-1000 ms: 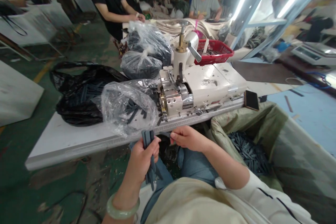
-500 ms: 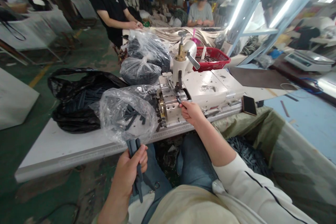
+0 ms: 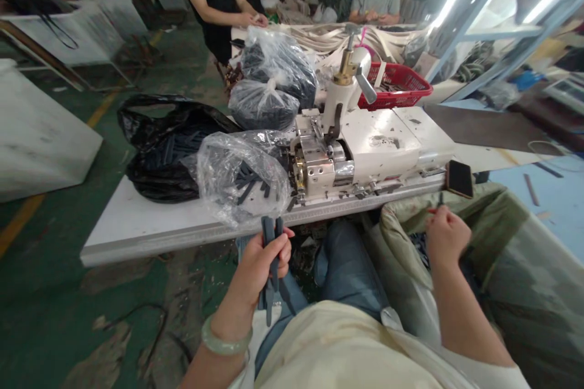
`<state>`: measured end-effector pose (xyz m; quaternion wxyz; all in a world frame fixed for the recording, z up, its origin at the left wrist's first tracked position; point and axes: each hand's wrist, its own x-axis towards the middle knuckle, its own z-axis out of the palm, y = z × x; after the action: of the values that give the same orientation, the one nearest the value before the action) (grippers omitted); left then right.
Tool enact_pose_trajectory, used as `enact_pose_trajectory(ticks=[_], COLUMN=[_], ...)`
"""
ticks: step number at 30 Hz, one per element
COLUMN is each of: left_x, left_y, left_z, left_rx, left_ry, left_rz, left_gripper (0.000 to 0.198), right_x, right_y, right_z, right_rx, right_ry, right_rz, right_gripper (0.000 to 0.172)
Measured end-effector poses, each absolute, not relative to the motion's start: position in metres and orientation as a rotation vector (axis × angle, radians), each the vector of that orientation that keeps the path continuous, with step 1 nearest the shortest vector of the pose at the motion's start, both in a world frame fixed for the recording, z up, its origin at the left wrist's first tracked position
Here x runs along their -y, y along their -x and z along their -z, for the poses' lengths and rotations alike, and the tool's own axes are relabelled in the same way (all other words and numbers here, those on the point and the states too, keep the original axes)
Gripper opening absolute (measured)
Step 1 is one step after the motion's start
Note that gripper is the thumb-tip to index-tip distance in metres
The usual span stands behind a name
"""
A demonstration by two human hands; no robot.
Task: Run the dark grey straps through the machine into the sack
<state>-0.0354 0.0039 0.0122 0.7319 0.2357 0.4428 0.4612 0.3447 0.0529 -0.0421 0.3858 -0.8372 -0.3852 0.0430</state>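
My left hand point(image 3: 264, 261) is closed round a small bundle of dark blue-grey strips point(image 3: 269, 230), held upright over my lap with ends hanging below the fist. Over the mouth of a lined sack, my right hand point(image 3: 448, 232) pinches a short dark strip point(image 3: 440, 199); only its tip shows above the fingers. A white skiving machine point(image 3: 383, 143) with a metal head stands on the table in front of me, apart from both hands. Beyond my left hand, an open clear plastic bag point(image 3: 214, 194) has more dark strips in and around it.
A black bag point(image 3: 150, 188) of strips lies at the left, with tied clear bags point(image 3: 262, 110) behind. A phone point(image 3: 458, 179) rests by the olive sack point(image 3: 497, 206). A red basket point(image 3: 413, 86) stands behind the machine. Two people work at the far table.
My right hand has left the machine head and swung right, above the sack, with the strip. My left hand keeps its bundle. The view has turned slightly.
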Motion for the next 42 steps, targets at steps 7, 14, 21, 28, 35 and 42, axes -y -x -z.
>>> enact_pose_trajectory(ticks=[7, 14, 21, 28, 35, 42], left_x=[-0.006, 0.004, 0.016, 0.009, 0.009, 0.011], left_y=[0.017, 0.002, 0.017, 0.012, 0.021, 0.033], left_z=[-0.011, -0.017, -0.017, -0.015, -0.015, -0.018], left_rx=[-0.894, -1.014, -1.005, -0.963, -0.961, -1.020], left_ry=[-0.594, -0.775, -0.631, -0.531, -0.568, -0.528], left_rz=[-0.885, -0.761, -0.764, -0.905, -0.839, -0.826], left_gripper=[0.029, 0.027, 0.025, 0.020, 0.025, 0.037], right_x=[-0.004, -0.037, -0.034, -0.025, -0.028, -0.045], right_y=[-0.391, -0.192, -0.135, -0.144, -0.145, -0.155], right_z=[0.053, -0.009, -0.009, 0.000, 0.000, 0.009], right_rx=[1.190, 1.618, 2.067, 1.979, 1.224, 0.822], right_ry=[2.388, 1.321, 1.071, 1.148, 1.288, 1.153], right_rz=[0.181, -1.257, -0.882, -0.637, -1.255, -1.495], right_gripper=[0.061, 0.038, 0.039, 0.037, 0.039, 0.039])
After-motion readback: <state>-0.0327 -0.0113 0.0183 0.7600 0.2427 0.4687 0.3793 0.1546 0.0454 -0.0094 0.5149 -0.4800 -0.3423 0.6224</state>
